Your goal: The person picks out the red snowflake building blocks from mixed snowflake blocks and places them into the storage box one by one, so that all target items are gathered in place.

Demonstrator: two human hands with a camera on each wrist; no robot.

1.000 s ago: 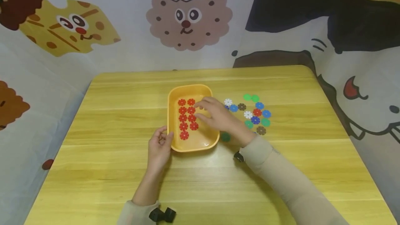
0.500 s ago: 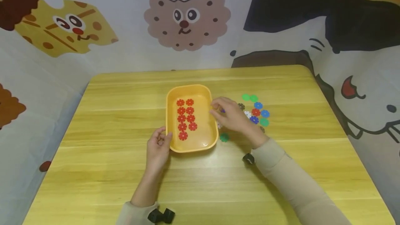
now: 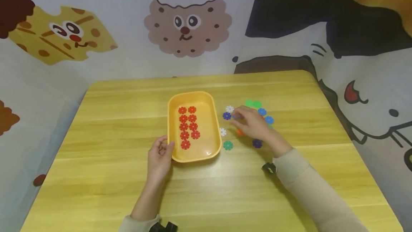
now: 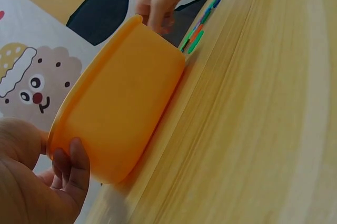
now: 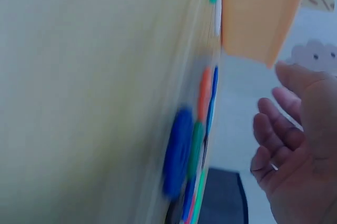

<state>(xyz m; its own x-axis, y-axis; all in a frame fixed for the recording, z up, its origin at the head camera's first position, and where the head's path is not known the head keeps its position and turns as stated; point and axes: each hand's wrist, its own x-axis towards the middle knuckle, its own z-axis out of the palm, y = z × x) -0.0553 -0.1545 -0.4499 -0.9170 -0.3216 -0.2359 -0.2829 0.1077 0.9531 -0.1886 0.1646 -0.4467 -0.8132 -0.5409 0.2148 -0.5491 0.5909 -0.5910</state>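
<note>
An orange-yellow plastic tray (image 3: pixel 206 139) stands on the table, with two columns of red notched discs (image 3: pixel 185 144) lying flat on its floor. My left hand (image 3: pixel 160 158) grips the tray's near left side, thumb at the rim and fingers against the outer wall (image 4: pixel 121 97). Right of the tray, my right hand (image 3: pixel 254 122) hovers over loose coloured discs, fingers loosely bent. In the right wrist view its palm (image 5: pixel 300 161) shows nothing held. A dark blue disc (image 3: pixel 226 116) and a white disc (image 3: pixel 229 109) lie just left of its fingertips. Other discs are hidden beneath it.
A green disc (image 3: pixel 227 145) lies by the tray's right edge, and a navy disc (image 3: pixel 257 143) below the right hand. Light green discs (image 3: pixel 253 103) and blue discs (image 3: pixel 269 120) lie farther right. The wooden table (image 3: pixel 112 124) meets a cartoon-printed cloth (image 3: pixel 128 38) behind.
My right hand has moved right, from above the tray to over the loose discs. The left hand stays on the tray. The red discs look unchanged; the head view has shifted slightly.
</note>
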